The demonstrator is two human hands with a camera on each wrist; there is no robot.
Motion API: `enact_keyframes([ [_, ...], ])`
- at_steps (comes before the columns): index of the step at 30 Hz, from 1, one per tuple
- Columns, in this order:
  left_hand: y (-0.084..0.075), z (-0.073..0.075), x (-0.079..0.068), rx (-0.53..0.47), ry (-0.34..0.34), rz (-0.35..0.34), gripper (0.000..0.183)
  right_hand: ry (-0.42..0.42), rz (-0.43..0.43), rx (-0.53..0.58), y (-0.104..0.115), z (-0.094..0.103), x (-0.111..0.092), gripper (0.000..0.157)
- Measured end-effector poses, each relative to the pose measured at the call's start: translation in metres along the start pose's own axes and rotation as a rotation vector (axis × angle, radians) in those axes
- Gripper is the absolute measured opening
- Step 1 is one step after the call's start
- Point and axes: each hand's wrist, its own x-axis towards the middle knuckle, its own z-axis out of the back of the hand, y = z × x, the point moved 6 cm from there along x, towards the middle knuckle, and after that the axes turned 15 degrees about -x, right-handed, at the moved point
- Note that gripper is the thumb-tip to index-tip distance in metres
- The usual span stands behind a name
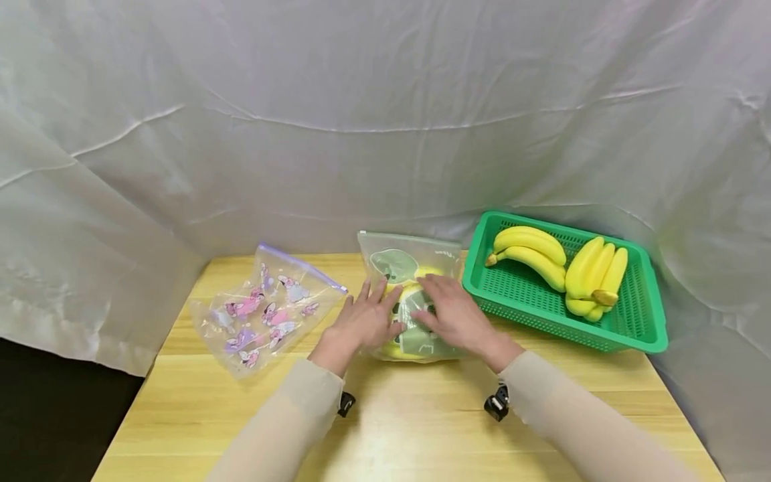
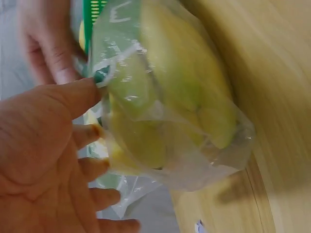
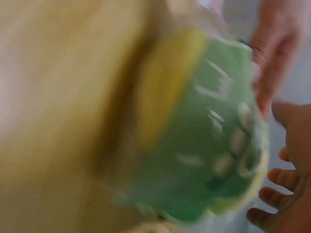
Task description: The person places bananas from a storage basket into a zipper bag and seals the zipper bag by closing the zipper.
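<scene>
A clear zip bag (image 1: 394, 264) with a green cartoon print lies in the middle of the table, bananas (image 2: 175, 63) showing yellow through its film. My left hand (image 1: 363, 323) rests on the bag's left part with fingers spread. On the right part lies my right hand (image 1: 459, 313), its fingers fairly straight. Both thumbs point inward across the print. In the left wrist view, the fingers of the left hand (image 2: 48, 160) touch the film. The right wrist view is blurred, with the right hand (image 3: 294, 170) beside the bag. Whether the zip strip is closed, I cannot tell.
To the right stands a green plastic basket (image 1: 655, 314) with two bunches of bananas (image 1: 530, 258) in it. A clear bag (image 1: 271, 314) with a purple zip strip and pink cartoon prints lies flat at left. Grey cloth (image 1: 361, 167) hangs behind the wooden table (image 1: 415, 428).
</scene>
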Motion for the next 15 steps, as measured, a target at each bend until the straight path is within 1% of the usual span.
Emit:
enact_keyframes([
  [2,0.001,-0.002,-0.003,-0.051,0.038,0.032,0.079,0.017,0.043,-0.021,0.012,-0.013,-0.007,0.077],
  [3,0.001,-0.003,-0.004,-0.081,0.046,0.039,0.079,0.027,0.063,-0.032,0.017,-0.020,-0.011,0.080],
  [6,0.005,-0.009,-0.003,-0.179,0.027,0.024,0.077,0.047,0.117,-0.073,0.030,-0.034,-0.023,0.081],
  [8,0.007,-0.012,-0.003,-0.215,-0.002,-0.009,0.074,0.049,0.130,-0.109,0.031,-0.039,-0.027,0.081],
  [11,0.006,-0.013,-0.006,-0.199,-0.046,-0.064,0.067,0.055,0.120,-0.150,0.022,-0.042,-0.025,0.075],
  [15,0.004,-0.013,-0.010,-0.128,-0.054,-0.092,0.065,0.043,0.069,-0.158,0.007,-0.035,-0.016,0.069],
])
